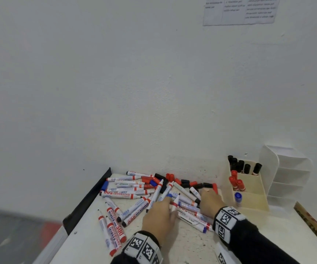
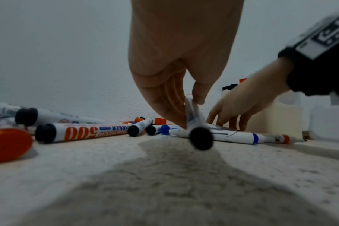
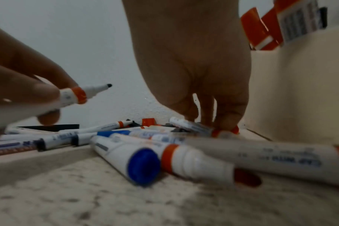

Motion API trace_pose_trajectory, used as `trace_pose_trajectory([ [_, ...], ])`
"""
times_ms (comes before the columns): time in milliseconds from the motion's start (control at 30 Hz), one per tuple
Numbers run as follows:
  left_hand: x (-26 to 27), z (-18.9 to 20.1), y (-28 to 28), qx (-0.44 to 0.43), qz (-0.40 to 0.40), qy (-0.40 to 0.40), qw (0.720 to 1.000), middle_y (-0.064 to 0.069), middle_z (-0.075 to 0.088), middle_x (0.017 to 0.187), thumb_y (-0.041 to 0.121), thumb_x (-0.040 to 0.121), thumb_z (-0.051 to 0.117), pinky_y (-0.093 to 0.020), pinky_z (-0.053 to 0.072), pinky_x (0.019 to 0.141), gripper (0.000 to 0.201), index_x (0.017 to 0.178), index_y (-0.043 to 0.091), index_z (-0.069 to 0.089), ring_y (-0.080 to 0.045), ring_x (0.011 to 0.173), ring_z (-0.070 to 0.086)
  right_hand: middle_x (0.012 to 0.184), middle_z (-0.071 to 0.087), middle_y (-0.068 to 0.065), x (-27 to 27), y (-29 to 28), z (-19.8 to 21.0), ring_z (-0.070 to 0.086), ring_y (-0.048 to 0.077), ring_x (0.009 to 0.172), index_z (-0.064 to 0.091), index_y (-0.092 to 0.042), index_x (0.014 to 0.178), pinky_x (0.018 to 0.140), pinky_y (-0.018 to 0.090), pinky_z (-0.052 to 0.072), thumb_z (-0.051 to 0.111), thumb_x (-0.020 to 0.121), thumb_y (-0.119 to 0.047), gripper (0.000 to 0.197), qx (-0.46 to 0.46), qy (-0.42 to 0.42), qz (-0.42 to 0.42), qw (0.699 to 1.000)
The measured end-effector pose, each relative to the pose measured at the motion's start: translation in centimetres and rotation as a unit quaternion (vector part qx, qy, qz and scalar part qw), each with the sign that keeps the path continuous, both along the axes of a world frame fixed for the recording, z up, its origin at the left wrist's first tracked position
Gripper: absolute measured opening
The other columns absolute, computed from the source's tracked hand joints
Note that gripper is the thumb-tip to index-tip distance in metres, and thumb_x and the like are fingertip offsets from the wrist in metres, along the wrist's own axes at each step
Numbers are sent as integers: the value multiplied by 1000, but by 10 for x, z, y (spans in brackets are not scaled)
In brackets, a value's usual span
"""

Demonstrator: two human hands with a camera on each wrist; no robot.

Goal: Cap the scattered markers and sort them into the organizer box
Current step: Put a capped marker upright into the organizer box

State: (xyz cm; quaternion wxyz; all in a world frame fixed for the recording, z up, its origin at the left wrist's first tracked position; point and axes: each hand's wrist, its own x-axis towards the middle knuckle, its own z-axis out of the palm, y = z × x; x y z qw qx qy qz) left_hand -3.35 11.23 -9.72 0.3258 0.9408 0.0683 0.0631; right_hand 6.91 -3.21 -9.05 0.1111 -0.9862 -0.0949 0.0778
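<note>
The left hand (image 2: 176, 64) pinches an uncapped marker (image 2: 194, 117) between thumb and fingertips, partway along the white barrel, lifted off the tabletop (image 1: 172, 242) with its flat black butt end toward the wrist. The right wrist view shows its other end: an orange collar, then a bare dark tip pointing up and away. A marker like this looks light and stiff, a smooth plastic tube that could roll or twist in a loose pinch, so a hold near the middle, as here, seems sound; the wet tip is the part to keep clear of.

The right hand (image 1: 210, 201) reaches down with its fingers (image 3: 228, 116) spread onto the heap near the back edge, their tips touching something orange-red there, likely a loose red cap (image 1: 215, 187). Whether they have closed on it I cannot tell. A cap would be small, hard and slick, best taken by its sides with the open mouth free.

Around both hands the pile of markers (image 1: 134, 195) sprawls from the left edge across the middle, with loose caps strewn along the back by the wall. At the back right corner stands the organizer box (image 1: 256, 197), already holding black-capped markers in its rear compartment, red-capped ones in the middle and one blue in front.
</note>
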Motion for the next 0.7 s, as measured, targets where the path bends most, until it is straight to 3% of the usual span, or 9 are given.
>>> trace_pose_trajectory([
  [133,5,-3,4,-111,17,54,992,1,61,105,35,92,53,-28,52,88,29,119,25,50,-9,88,62,128,51,11,10,0,-2,51,24,116,45,-13,127,99,30,40,37,96,-8,33,31,-70,-24,997],
  [233,5,-9,2,-170,12,74,983,0,64,98,34,90,56,-32,55,85,20,109,27,51,-11,85,65,133,42,14,22,-2,-5,51,24,114,43,-12,131,101,30,38,33,96,-9,36,26,-53,-44,997],
  [333,7,-9,2,-188,4,83,979,-4,63,103,34,90,56,-34,55,83,13,102,30,51,-15,83,67,125,50,15,32,-4,-9,54,23,103,49,-3,121,95,29,41,38,95,-8,29,11,-27,-77,997],
  [467,7,-8,-2,-187,-20,87,978,-5,64,107,29,92,52,-31,52,86,12,104,26,49,-19,95,65,117,57,22,37,-8,-9,56,33,107,55,4,112,84,33,46,44,90,-6,26,22,-21,-87,996],
  [567,6,-8,-5,-190,-18,73,979,-2,64,106,30,93,52,-29,51,87,18,110,25,52,-17,96,63,115,55,14,31,-7,-2,57,27,100,54,-5,110,83,31,47,47,89,-5,23,48,-65,-96,992],
  [700,7,-8,-7,-180,-15,56,982,0,61,106,32,93,51,-28,50,88,23,114,25,53,-13,96,59,120,47,8,14,3,12,51,18,99,54,-10,116,84,20,39,48,90,-6,27,186,-100,-27,977],
])
